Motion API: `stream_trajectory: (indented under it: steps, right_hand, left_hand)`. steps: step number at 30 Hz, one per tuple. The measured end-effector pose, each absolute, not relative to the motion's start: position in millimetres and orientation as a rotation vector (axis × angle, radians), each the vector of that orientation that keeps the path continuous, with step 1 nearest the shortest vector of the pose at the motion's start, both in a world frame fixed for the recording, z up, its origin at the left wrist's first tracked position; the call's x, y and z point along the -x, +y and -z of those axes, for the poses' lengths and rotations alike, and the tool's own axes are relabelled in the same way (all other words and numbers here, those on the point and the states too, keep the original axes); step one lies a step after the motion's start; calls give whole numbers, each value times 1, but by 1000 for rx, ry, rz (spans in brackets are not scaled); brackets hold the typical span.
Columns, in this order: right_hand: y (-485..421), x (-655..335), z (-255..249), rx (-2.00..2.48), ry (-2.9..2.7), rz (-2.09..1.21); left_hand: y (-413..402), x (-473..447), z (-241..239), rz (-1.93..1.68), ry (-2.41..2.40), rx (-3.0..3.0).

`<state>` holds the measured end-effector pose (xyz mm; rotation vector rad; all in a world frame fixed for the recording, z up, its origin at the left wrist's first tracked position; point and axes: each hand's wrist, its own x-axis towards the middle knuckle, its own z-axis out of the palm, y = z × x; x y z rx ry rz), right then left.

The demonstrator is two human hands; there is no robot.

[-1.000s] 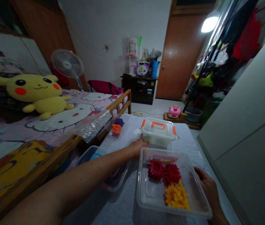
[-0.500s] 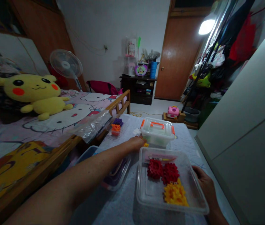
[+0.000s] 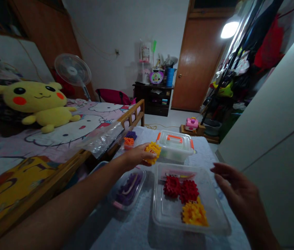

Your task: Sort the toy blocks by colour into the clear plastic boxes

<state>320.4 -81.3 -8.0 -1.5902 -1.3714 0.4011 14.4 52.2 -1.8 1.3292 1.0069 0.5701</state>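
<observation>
My left hand (image 3: 136, 156) grips a yellow gear-shaped toy block (image 3: 152, 153), raised just in front of a lidded clear box (image 3: 175, 144) with orange latches and handle. My right hand (image 3: 236, 187) hangs in the air at the right, fingers apart and holding nothing. Between the hands sits an open clear plastic box (image 3: 160, 215). Inside it lie two red toothed blocks (image 3: 180, 189), a yellow toothed piece (image 3: 195, 213) and a flat pinkish packet (image 3: 179, 174) by the far wall. Left of it, partly behind my left forearm, is a clear container (image 3: 139, 189) with purple pieces.
An orange block (image 3: 128, 142) and a purple block (image 3: 131, 135) stand at the table's far left. A wooden bed rail (image 3: 132, 116) with a clear plastic bag (image 3: 105, 140) runs along the left. A pale cabinet (image 3: 274, 139) rises at the right.
My left hand has lifted the yellow block from beside the lidded box and drawn it slightly back. My right hand has let go of the open box's edge and risen.
</observation>
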Motion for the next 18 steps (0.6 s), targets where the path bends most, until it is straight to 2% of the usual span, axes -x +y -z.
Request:
stream_trajectory:
  steps: [5, 11, 18]
  right_hand:
    - [-52, -236, -34, 1322, -2097, -394]
    - [-25, -199, -36, 1333, -2230, -407]
    - [-37, -206, -36, 1129, -2399, -640]
  left_hand:
    - [17, -49, -20, -703, 908, -1139]
    - [-1, -59, -36, -741, 839, -1049]
    - [-17, -63, -37, -759, 749, -877]
